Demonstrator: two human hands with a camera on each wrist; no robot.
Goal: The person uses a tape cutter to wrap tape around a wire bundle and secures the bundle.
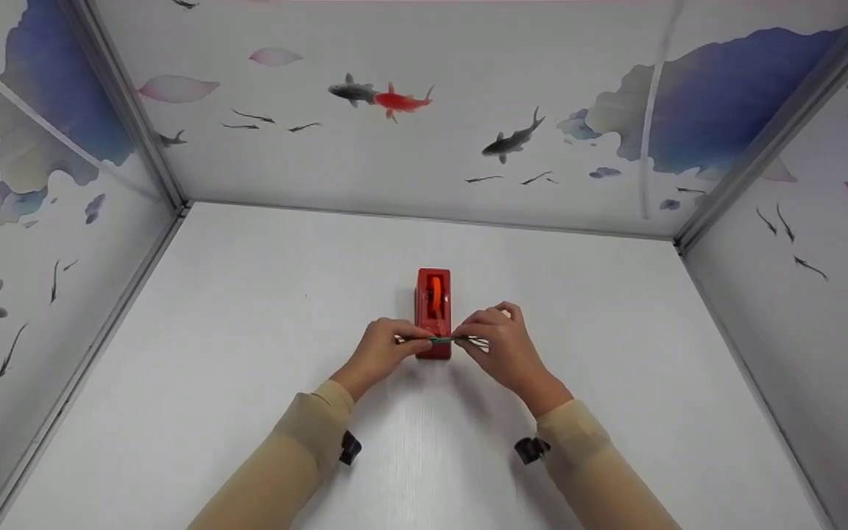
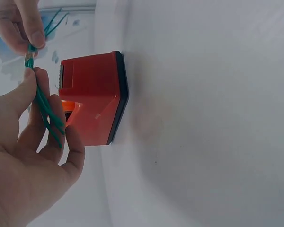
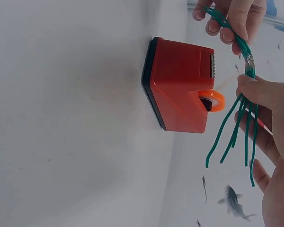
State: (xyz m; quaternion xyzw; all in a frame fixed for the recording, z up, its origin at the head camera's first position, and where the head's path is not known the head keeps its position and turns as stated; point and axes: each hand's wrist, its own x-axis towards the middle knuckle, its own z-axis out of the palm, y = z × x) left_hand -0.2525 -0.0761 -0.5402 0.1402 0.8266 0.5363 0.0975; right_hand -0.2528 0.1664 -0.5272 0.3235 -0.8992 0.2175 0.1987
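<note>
A bundle of thin green wires (image 1: pixel 441 340) is stretched between both hands, just above the front end of a red tape dispenser (image 1: pixel 435 353). My left hand (image 1: pixel 387 346) pinches one end between thumb and fingers. The right hand (image 1: pixel 501 346) pinches the other side, and several loose wire ends (image 3: pixel 225 137) fan out below its thumb in the right wrist view. Between the two grips, a shiny piece of clear tape (image 3: pixel 249 63) wraps the bundle. An orange tape roll (image 3: pixel 217 100) sits in the dispenser, whose toothed cutter (image 2: pixel 61 77) shows in the left wrist view.
The dispenser stands on a white table (image 1: pixel 247 294). Panels printed with fish and petals enclose it at the back (image 1: pixel 424 162), left and right. Dark wrist cameras (image 1: pixel 349 447) hang beneath the beige sleeves (image 1: pixel 277 449).
</note>
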